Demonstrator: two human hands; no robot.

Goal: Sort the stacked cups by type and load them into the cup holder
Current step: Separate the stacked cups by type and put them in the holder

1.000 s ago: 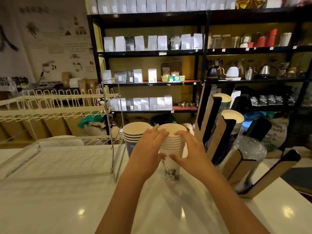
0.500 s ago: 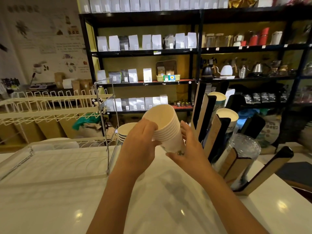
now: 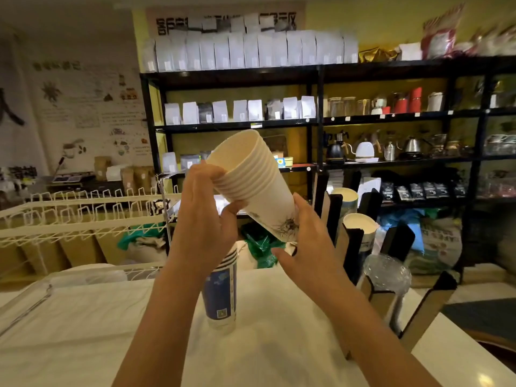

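Note:
A stack of several white paper cups (image 3: 251, 180) with a dark print near the base is held up in the air, tilted with its mouth to the upper left. My left hand (image 3: 205, 216) grips the rims at the mouth end. My right hand (image 3: 305, 241) supports the base end. Below them a second stack of blue-printed cups (image 3: 220, 294) stands upright on the white counter (image 3: 83, 331), partly hidden by my left forearm. At the right the slanted wood and black cup holder (image 3: 351, 238) holds two stacks of white-rimmed cups (image 3: 358, 223) and a stack of clear plastic cups (image 3: 386, 275).
A white wire rack (image 3: 83, 219) stands at the left on the counter. Black shelves (image 3: 315, 124) with white bags, kettles and jars fill the background. The counter's right edge runs near the cup holder.
Both hands lifted the white cup stack off the counter, raised it and tilted it further. The view has tipped upward, and the blue-printed stack now shows below my hands.

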